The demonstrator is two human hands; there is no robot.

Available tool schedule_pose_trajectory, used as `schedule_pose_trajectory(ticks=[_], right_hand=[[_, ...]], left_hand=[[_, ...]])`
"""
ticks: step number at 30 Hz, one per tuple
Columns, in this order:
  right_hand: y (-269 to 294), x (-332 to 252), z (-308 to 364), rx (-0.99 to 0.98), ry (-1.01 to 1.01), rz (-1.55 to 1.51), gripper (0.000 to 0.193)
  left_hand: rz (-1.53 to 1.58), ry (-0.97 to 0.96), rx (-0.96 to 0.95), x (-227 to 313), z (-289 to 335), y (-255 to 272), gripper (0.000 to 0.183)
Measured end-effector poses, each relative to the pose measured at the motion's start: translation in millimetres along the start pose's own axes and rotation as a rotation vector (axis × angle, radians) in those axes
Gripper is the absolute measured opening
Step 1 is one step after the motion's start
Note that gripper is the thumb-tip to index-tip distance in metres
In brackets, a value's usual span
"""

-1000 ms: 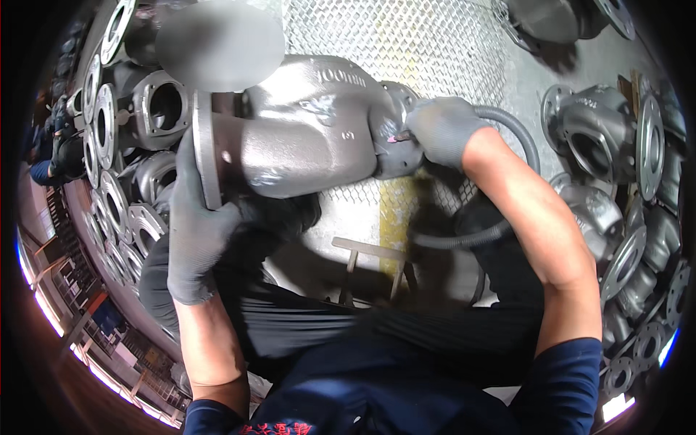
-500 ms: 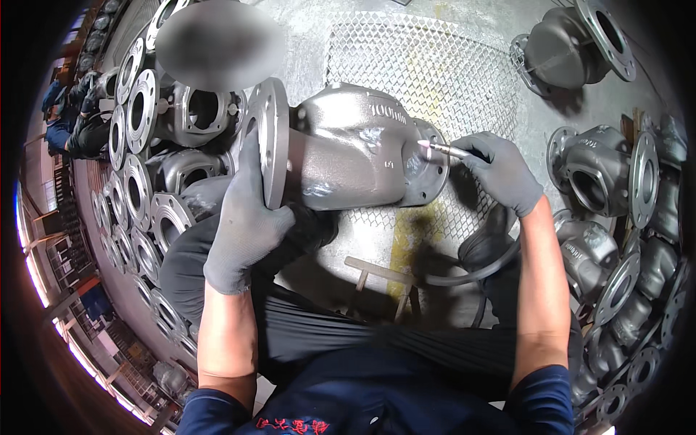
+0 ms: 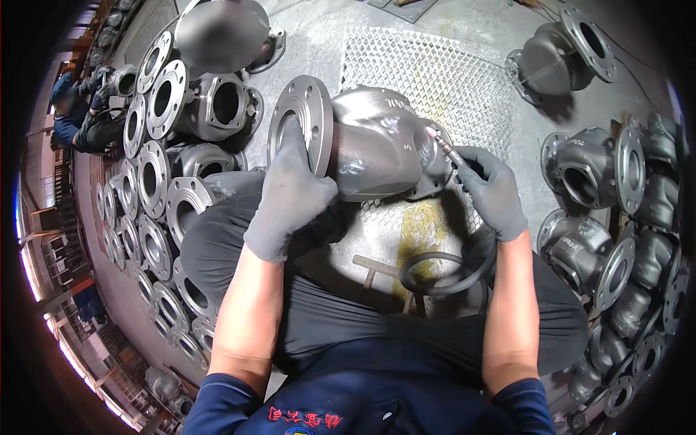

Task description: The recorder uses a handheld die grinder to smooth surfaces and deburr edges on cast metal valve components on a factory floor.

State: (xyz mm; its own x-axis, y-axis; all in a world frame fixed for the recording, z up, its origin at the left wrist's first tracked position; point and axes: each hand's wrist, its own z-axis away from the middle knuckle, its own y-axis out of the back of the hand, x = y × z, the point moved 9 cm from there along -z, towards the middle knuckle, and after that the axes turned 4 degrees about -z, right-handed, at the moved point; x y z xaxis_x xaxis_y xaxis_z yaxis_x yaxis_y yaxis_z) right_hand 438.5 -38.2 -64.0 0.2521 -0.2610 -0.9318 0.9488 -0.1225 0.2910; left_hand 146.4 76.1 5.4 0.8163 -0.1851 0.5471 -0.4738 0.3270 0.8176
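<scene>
A grey cast metal valve body [image 3: 380,148] lies on its side in front of me, with a round bolt-holed flange at its left end. My left hand [image 3: 290,199], in a grey glove, grips that flange, a finger reaching into its bore. In my right hand [image 3: 494,190], also gloved, is a slim pen-shaped metal grinder [image 3: 449,151]. The grinder's tip is at the valve body's right-end flange; whether it touches cannot be made out. A dark hose [image 3: 442,290] loops below my right hand.
Flanged castings [image 3: 156,181] stand stacked on the left, and more valve bodies [image 3: 591,170] crowd the right. One casting [image 3: 554,58] stands alone at the far right. Metal mesh [image 3: 428,65] lies on the floor beyond the work. Another person [image 3: 83,116] sits at the far left.
The valve body has turned so its left flange shows its bore, and it sits slightly further right in view. My left hand moved with it; the grinder now slants more steeply.
</scene>
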Motion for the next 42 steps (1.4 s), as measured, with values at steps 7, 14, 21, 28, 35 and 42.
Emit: schedule_pose_trajectory(ticks=[7, 14, 21, 28, 35, 42], right_hand=[[6, 6, 80, 0.308, -0.282, -0.346, 0.033], [26, 0, 109, 0.537, -0.261, -0.354, 0.04], [25, 1, 100, 0.522, -0.155, -0.389, 0.044], [22, 23, 104, 0.463, -0.252, -0.337, 0.046], [5, 69, 90, 0.435, -0.366, -0.38, 0.049], [-23, 85, 79, 0.345, -0.476, -0.429, 0.053]], left_hand=[[0.125, 0.063, -0.013, 10, -1, -6, 0.085], [-0.295, -0.301, 0.05, 21, 65, -37, 0.118], [-0.23, -0.05, -0.03, 3, 63, -46, 0.105], [0.303, 0.26, -0.143, -50, -6, -13, 0.057], [0.985, 0.42, -0.011, -40, -22, -14, 0.037], [1.044, 0.531, 0.146, -23, -37, 0, 0.036]])
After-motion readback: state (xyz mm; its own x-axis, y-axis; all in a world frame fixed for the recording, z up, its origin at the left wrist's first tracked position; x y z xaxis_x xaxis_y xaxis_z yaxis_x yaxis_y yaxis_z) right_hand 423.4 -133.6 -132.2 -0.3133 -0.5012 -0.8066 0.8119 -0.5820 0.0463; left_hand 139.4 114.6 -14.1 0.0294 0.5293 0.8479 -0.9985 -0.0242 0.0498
